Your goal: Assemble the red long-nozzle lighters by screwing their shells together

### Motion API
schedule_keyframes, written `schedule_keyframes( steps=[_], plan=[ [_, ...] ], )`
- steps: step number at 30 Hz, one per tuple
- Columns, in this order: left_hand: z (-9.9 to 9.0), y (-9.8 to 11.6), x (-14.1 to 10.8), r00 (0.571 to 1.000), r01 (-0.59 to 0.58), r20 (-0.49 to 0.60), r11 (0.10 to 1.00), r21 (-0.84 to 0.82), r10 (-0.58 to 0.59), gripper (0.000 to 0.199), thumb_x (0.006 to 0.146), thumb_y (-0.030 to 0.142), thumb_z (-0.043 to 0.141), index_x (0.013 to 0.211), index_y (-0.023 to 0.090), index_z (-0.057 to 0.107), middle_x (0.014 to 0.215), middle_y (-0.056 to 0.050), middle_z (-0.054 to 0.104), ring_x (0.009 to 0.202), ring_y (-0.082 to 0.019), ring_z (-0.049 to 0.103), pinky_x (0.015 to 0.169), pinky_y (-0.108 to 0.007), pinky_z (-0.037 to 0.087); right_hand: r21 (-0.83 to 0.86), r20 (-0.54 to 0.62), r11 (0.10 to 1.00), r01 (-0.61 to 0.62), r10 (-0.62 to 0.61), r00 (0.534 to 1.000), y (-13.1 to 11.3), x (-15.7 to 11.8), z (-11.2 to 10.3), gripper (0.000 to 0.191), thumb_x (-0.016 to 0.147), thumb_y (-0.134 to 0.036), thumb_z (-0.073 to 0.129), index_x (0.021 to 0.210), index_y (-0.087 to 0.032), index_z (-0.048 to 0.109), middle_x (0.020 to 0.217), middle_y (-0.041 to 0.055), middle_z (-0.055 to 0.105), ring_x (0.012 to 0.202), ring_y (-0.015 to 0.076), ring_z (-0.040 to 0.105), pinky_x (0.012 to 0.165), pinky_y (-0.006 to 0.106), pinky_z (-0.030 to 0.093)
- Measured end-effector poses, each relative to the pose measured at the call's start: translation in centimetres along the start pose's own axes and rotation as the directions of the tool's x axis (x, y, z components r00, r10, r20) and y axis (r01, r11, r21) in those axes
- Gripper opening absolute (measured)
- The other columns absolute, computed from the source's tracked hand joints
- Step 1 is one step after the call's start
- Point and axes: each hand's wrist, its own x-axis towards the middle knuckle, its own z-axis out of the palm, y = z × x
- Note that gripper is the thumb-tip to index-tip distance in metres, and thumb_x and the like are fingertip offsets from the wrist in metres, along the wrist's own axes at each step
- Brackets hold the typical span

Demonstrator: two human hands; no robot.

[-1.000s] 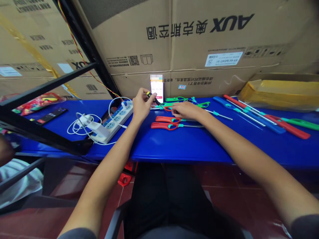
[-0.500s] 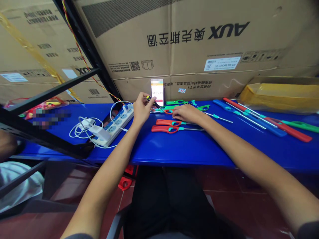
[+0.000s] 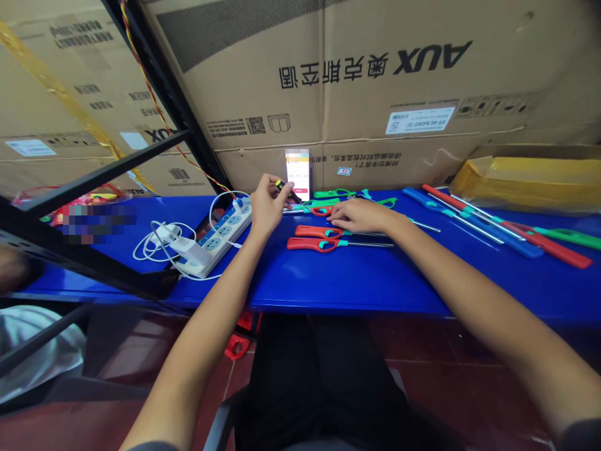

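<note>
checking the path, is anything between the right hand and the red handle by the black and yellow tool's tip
Nothing visible: the right hand is close beside the red handle, though whether they touch I cannot tell.

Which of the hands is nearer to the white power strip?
Left. The left hand is just beside the far end of the power strip; the right hand is farther right, by the red lighters.

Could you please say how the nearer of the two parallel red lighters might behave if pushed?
The nearer lighter would probably stay stiff, given its straight metal rod. Its bulkier handle may feel heavier, and that part's flattish shape should discourage rolling.
</note>
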Motion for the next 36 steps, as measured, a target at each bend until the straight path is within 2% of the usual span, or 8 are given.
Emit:
schedule_keyframes(
  steps=[8, 12, 17, 23, 26, 28, 32, 36],
  plan=[
    [0.1, 0.0, 0.0, 1.000, -0.003, -0.007, 1.000, -0.009, 0.003, 0.037, 0.096, 0.047, 0.083, 0.100, 0.026, 0.053, 0.077, 0.002, 0.076, 0.065, -0.018, 0.081, 0.051, -0.022, 0.062, -0.031, 0.065, 0.999, -0.042, 0.044, 0.997, -1.0, -0.2, 0.1, 0.034, 0.105, -0.048, 0.063, 0.108, -0.028, 0.090, 0.122, 0.0111, 0.083, 0.102, 0.0293, 0.073, 0.088, 0.042, 0.054],
    [0.1, 0.1, 0.0, 1.000, -0.015, -0.008, 1.000, -0.021, 0.015, 0.037, 0.095, 0.048, 0.083, 0.100, 0.027, 0.053, 0.077, 0.001, 0.076, 0.065, -0.018, 0.081, 0.051, -0.022, 0.062, -0.052, 0.063, 0.998, -0.030, 0.033, 0.997, -1.0, -0.2, 0.2, 0.034, 0.106, -0.047, 0.061, 0.109, -0.029, 0.089, 0.126, 0.0105, 0.082, 0.103, 0.0290, 0.072, 0.087, 0.043, 0.054],
    [0.1, -0.1, 0.0, 1.000, -0.017, 0.003, 1.000, -0.021, 0.017, 0.040, 0.095, 0.053, 0.083, 0.101, 0.026, 0.053, 0.080, 0.001, 0.076, 0.066, -0.017, 0.081, 0.051, -0.021, 0.062, -0.043, 0.042, 0.998, -0.054, 0.056, 0.998, -1.1, 0.0, 0.5, 0.034, 0.104, -0.046, 0.061, 0.111, -0.028, 0.090, 0.120, 0.0120, 0.082, 0.097, 0.0296, 0.072, 0.085, 0.045, 0.053],
    [0.2, -0.4, -0.1, 1.000, -0.007, 0.023, 0.999, -0.047, 0.008, 0.044, 0.094, 0.056, 0.084, 0.101, 0.026, 0.053, 0.080, 0.000, 0.077, 0.064, -0.018, 0.081, 0.049, -0.022, 0.061, -0.118, 0.059, 0.993, -0.029, 0.036, 0.998, -1.6, 0.0, 0.5, 0.040, 0.109, -0.044, 0.056, 0.100, -0.025, 0.089, 0.131, 0.0135, 0.080, 0.098, 0.0291, 0.072, 0.083, 0.045, 0.051],
    [0.1, -0.3, 0.0, 1.000, -0.001, 0.019, 0.999, -0.048, 0.002, 0.044, 0.094, 0.056, 0.084, 0.101, 0.026, 0.054, 0.080, 0.000, 0.077, 0.065, -0.018, 0.081, 0.050, -0.023, 0.062, -0.094, 0.018, 0.995, -0.025, 0.027, 0.999, -1.4, 0.1, 0.5, 0.042, 0.114, -0.040, 0.051, 0.099, -0.025, 0.088, 0.126, 0.0135, 0.082, 0.103, 0.0300, 0.073, 0.086, 0.045, 0.051],
    [0.0, -0.2, 0.0, 1.000, 0.002, 0.011, 0.999, -0.033, -0.001, 0.045, 0.094, 0.058, 0.084, 0.101, 0.026, 0.054, 0.080, 0.001, 0.077, 0.066, -0.017, 0.081, 0.052, -0.022, 0.062, -0.091, -0.023, 0.995, -0.041, 0.039, 0.999, -1.0, 0.3, 0.7, 0.037, 0.114, -0.037, 0.053, 0.105, -0.025, 0.087, 0.122, 0.0140, 0.083, 0.105, 0.0312, 0.073, 0.088, 0.045, 0.051],
    [-0.1, -0.2, 0.0, 1.000, -0.003, 0.026, 1.000, -0.015, 0.004, 0.046, 0.094, 0.060, 0.083, 0.102, 0.026, 0.053, 0.078, 0.002, 0.076, 0.066, -0.017, 0.082, 0.051, -0.020, 0.061, -0.066, -0.099, 0.991, -0.117, 0.110, 0.989, -0.4, 0.6, 1.0, 0.017, 0.102, -0.023, 0.070, 0.109, -0.023, 0.085, 0.114, 0.0098, 0.085, 0.101, 0.0280, 0.074, 0.086, 0.041, 0.051],
    [-0.1, -0.3, 0.1, 0.999, -0.007, 0.048, 1.000, -0.021, 0.008, 0.043, 0.095, 0.057, 0.083, 0.102, 0.026, 0.053, 0.077, 0.001, 0.076, 0.066, -0.018, 0.082, 0.051, -0.022, 0.062, -0.002, -0.178, 0.984, -0.176, 0.173, 0.969, -0.3, 0.4, 1.2, 0.019, 0.099, -0.019, 0.069, 0.103, -0.023, 0.086, 0.107, 0.0076, 0.086, 0.092, 0.0244, 0.074, 0.083, 0.039, 0.051]
  ],
)
